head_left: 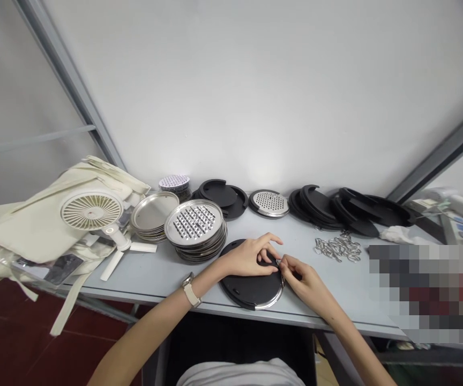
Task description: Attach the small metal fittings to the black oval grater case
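A round black disc with a shiny metal rim [251, 289] lies on the grey table [155, 279] near its front edge. My left hand [251, 256], with a watch on the wrist, rests on top of the disc, fingers curled and pressing near its right edge. My right hand [301, 276] pinches a small metal ring or clip [278, 262] at the disc's right rim, fingertips meeting those of the left hand.
A stack of perforated metal grater discs [195, 228] and a stack of plain metal plates [153, 214] stand left of my hands. Black rings [328, 206] line the back. Loose metal clips [338, 247] lie to the right. A white fan [92, 212] rests on a cream bag [26, 225].
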The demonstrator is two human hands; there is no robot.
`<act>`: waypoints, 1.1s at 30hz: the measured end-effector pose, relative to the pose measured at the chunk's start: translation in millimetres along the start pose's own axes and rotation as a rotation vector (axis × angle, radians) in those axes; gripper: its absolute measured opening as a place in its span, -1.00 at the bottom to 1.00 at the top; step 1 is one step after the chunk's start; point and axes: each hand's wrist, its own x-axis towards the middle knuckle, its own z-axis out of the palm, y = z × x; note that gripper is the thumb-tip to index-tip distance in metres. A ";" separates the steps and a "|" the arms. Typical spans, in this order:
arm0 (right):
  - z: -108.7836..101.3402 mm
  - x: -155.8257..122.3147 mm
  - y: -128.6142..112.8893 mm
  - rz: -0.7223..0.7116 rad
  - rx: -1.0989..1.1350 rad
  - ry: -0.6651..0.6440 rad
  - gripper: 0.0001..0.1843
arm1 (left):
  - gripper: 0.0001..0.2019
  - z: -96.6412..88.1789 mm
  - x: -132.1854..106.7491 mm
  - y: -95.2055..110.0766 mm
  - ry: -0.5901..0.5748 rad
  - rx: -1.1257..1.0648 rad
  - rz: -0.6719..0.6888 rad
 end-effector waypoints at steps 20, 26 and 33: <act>-1.9 -1.9 -3.8 -0.015 -0.041 -0.022 -0.66 | -0.73 1.4 2.0 -5.4 0.036 0.055 0.105; -0.6 -1.4 -4.8 0.008 0.022 -0.011 -0.65 | -0.74 1.8 2.1 -5.0 0.054 0.049 0.097; 0.2 -1.0 -2.5 0.006 0.028 -0.005 -0.64 | -0.77 2.0 1.9 -6.8 0.048 0.063 0.091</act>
